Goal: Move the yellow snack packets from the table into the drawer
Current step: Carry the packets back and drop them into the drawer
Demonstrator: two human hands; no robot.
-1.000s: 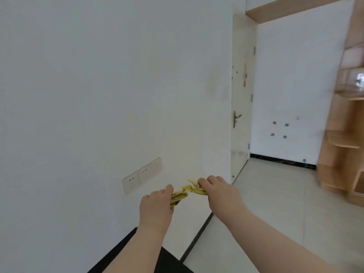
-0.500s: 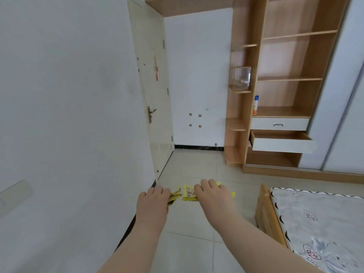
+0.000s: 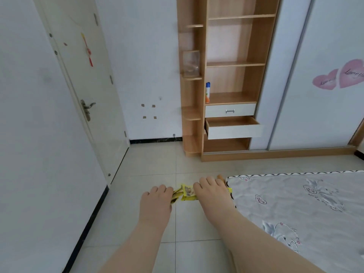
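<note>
Hands: left hand [image 3: 155, 201] and right hand [image 3: 211, 194] held out side by side at lower centre, backs up, fingers curled over the packets.
Packets: yellow snack packets [image 3: 187, 193] bunched between the two hands, each hand gripping a share; a yellow corner also pokes out right of the right hand. Count unclear.
Change: view swung off a blank wall with sockets onto the door [image 3: 84, 85] and then the wooden shelf unit [image 3: 256, 46]; the grip looks the same throughout.
Drawer: open drawer [image 3: 234, 128] now at upper centre-right, pulled out under a shut drawer [image 3: 230, 110], well apart from the hands.
Nearby: patterned mattress [image 3: 305, 203] at lower right, tiled floor [image 3: 149, 164] ahead.
Meaning: probably mid-carry, pickup done; target already open, so walk up and drop in.
</note>
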